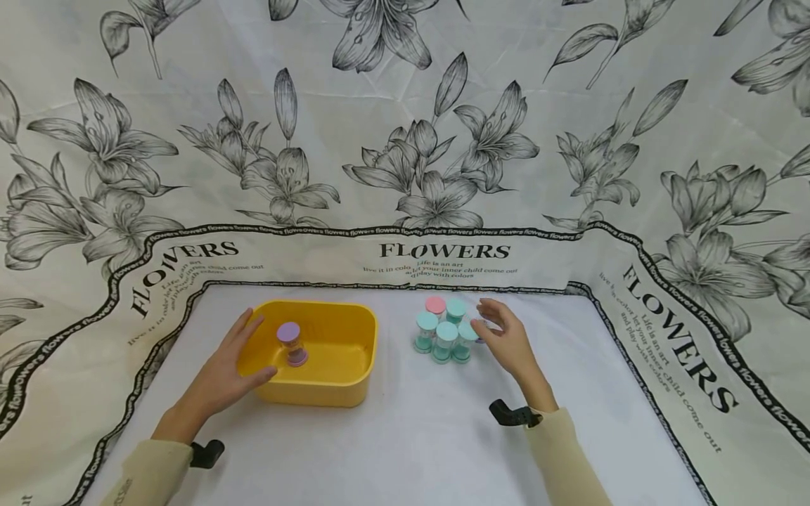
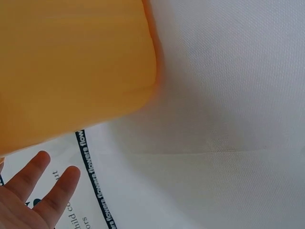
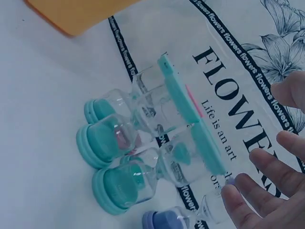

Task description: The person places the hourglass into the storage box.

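At the left end of a yellow plastic bin (image 1: pixel 316 393), my left hand (image 1: pixel 218 372) has its fingers spread, the thumb close to the front rim. Inside the bin stands a purple-capped hourglass (image 1: pixel 291 343). A cluster of small hourglasses stands right of the bin: several teal ones (image 1: pixel 445 341) and one with a pink cap (image 1: pixel 435 304). Beside the cluster on the right, my right hand (image 1: pixel 509 348) holds nothing, fingers loosely bent. A blue-purple hourglass (image 3: pixel 167 218) stands close to its fingertips in the right wrist view, mostly hidden behind the hand in the head view.
Both bin and hourglasses stand on a white tabletop (image 1: pixel 405 436). A cloth printed with flowers and lettering (image 1: pixel 443 260) borders the table at the back and sides. Each wrist carries a black camera mount, as on the right wrist (image 1: pixel 512 414).
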Available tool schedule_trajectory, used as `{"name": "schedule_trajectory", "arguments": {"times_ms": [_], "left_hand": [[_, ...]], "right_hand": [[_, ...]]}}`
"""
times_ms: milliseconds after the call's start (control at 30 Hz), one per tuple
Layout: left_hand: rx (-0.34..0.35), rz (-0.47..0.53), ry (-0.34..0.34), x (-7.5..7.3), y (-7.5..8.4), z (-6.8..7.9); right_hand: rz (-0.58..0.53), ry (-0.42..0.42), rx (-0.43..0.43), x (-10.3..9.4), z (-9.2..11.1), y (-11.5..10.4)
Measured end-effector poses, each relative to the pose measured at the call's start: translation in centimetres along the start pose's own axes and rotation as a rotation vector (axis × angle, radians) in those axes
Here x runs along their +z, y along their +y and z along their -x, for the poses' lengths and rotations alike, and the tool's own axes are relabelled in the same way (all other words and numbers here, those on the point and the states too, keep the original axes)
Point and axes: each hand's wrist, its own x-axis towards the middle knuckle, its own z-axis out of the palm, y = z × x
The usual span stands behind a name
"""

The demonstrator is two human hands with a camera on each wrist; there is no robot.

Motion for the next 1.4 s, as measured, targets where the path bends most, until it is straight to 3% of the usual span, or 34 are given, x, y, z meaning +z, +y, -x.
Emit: {"name": "schedule_trajectory", "arguments": {"times_ms": [333, 767, 1400], "left_hand": [[0.006, -0.003, 0.003, -0.1, 0.3, 0.1], [-0.002, 0.013, -0.004, -0.2, 0.4, 0.1], [-0.006, 0.004, 0.007, -0.2, 0.4, 0.1]], "right_hand": [[-0.034, 0.048, 0.069, 0.4, 2.3, 2.9], [-0.015, 0.103, 0.079, 2.4, 2.7, 5.5], [-0.031, 0.148, 0.132, 3.6, 2.0, 5.5]]}}
